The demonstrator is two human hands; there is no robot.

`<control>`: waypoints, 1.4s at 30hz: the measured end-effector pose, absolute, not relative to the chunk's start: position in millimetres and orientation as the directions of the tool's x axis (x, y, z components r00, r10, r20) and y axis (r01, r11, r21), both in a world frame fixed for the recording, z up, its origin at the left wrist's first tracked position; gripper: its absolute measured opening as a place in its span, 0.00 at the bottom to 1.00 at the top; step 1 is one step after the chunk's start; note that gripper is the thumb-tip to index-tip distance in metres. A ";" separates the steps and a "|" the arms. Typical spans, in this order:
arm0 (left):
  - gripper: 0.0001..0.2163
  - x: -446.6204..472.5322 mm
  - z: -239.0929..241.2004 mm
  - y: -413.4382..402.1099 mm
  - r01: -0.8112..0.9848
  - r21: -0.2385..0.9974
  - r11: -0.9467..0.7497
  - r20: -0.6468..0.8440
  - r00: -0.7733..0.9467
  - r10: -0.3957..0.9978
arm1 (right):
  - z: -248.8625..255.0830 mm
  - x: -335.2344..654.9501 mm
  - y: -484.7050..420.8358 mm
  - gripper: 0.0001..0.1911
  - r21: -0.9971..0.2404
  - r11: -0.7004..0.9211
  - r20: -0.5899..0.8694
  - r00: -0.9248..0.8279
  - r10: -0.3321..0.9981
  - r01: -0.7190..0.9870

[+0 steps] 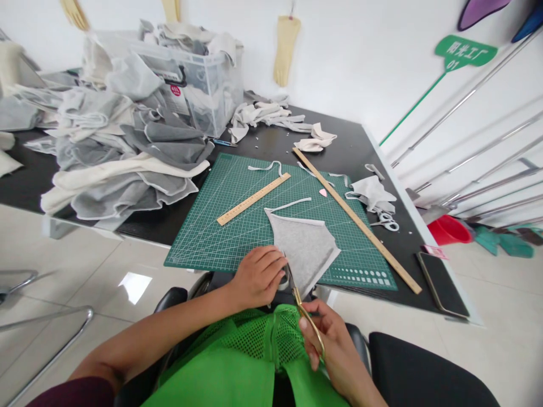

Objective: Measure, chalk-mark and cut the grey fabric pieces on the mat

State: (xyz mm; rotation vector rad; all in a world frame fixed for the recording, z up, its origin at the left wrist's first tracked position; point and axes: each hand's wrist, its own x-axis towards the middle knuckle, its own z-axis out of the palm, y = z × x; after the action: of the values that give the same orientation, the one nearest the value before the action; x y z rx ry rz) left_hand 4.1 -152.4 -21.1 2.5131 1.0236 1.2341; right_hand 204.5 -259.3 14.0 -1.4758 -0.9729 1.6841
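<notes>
A piece of light grey fabric (pixel 302 243) with pale edging lies partly on the green cutting mat (pixel 199 243) and hangs over its front edge. My left hand (pixel 259 275) pinches the fabric's left side, fingers curled together. In my right hand (pixel 328 333) are gold-handled scissors (pixel 298 296), their blades pointing up at the fabric's lower left edge beside my left fingertips. A thin cut strip (pixel 292 204) extends from the fabric's upper left corner. On the mat are a short wooden ruler (pixel 254 199), a long wooden ruler (pixel 356 219) and a small pink piece (pixel 323 193).
Heaped grey and white fabric (pixel 127 147) covers the table's left side, before a clear plastic bin (pixel 212 90). Fabric scraps (pixel 373 193), white-handled scissors (pixel 387 222) and a phone (pixel 442 282) lie on the right. Poles and a red dustpan (pixel 449 230) stand beyond the table's right edge.
</notes>
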 end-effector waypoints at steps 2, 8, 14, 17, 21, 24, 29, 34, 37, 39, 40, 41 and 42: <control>0.15 6.6 -22.4 -152.6 0.617 0.357 -0.701 0.563 0.456 0.689 | 12.2 206.9 -263.9 0.25 -0.866 -0.500 -0.491 -0.158 0.856 -0.016; 0.17 5.9 -38.8 -154.2 0.657 0.187 -0.730 0.595 0.516 0.617 | 4.9 208.9 -260.9 0.24 -0.862 -0.506 -0.489 -0.200 0.849 -0.042; 0.21 -4.1 -34.1 -158.8 0.757 0.210 -0.619 0.501 0.460 0.733 | 1.2 198.7 -256.4 0.23 -0.870 -0.489 -0.467 -0.213 0.858 -0.065; 0.24 -8.8 -31.3 -159.8 0.776 0.217 -0.592 0.463 0.452 0.763 | 0.1 191.5 -254.6 0.21 -0.878 -0.469 -0.444 -0.201 0.873 -0.094; 0.25 -11.3 -34.6 -158.3 0.770 0.208 -0.603 0.471 0.461 0.752 | -0.9 185.0 -249.6 0.19 -0.885 -0.450 -0.421 -0.211 0.882 -0.118; 0.25 -11.1 -38.0 -157.8 0.773 0.194 -0.604 0.480 0.463 0.745 | -1.3 182.0 -245.0 0.19 -0.895 -0.429 -0.400 -0.204 0.894 -0.123; 0.25 -11.1 -39.2 -160.1 0.801 0.169 -0.574 0.432 0.463 0.774 | -2.8 176.6 -238.8 0.20 -0.903 -0.420 -0.398 -0.190 0.897 -0.093; 0.24 -11.5 -38.9 -160.3 0.805 0.152 -0.574 0.428 0.470 0.772 | -6.1 172.0 -234.2 0.18 -0.912 -0.399 -0.379 -0.181 0.908 -0.093; 0.24 -11.7 -38.6 -159.8 0.804 0.148 -0.576 0.425 0.474 0.771 | -6.3 170.3 -231.7 0.18 -0.918 -0.386 -0.365 -0.179 0.913 -0.094; 0.24 -11.9 -38.4 -159.8 0.804 0.147 -0.576 0.418 0.477 0.773 | -5.4 168.9 -229.9 0.18 -0.920 -0.382 -0.363 -0.179 0.915 -0.085; 0.24 -12.0 -38.3 -159.8 0.804 0.146 -0.576 0.414 0.479 0.774 | -4.9 168.1 -228.9 0.18 -0.920 -0.382 -0.364 -0.179 0.914 -0.081; 0.24 -12.2 -38.4 -159.8 0.803 0.145 -0.578 0.410 0.483 0.774 | -4.5 167.3 -228.1 0.18 -0.920 -0.383 -0.365 -0.178 0.914 -0.080; 0.24 -12.4 -38.5 -159.7 0.802 0.145 -0.579 0.407 0.485 0.774 | -4.2 166.6 -227.4 0.18 -0.920 -0.384 -0.365 -0.178 0.914 -0.082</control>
State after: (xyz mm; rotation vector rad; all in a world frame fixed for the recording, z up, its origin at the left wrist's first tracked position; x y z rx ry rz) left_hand -12.4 -159.7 -38.5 2.7629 1.4678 0.7034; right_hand 166.6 -227.4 -4.2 -1.3156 -1.0299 1.6656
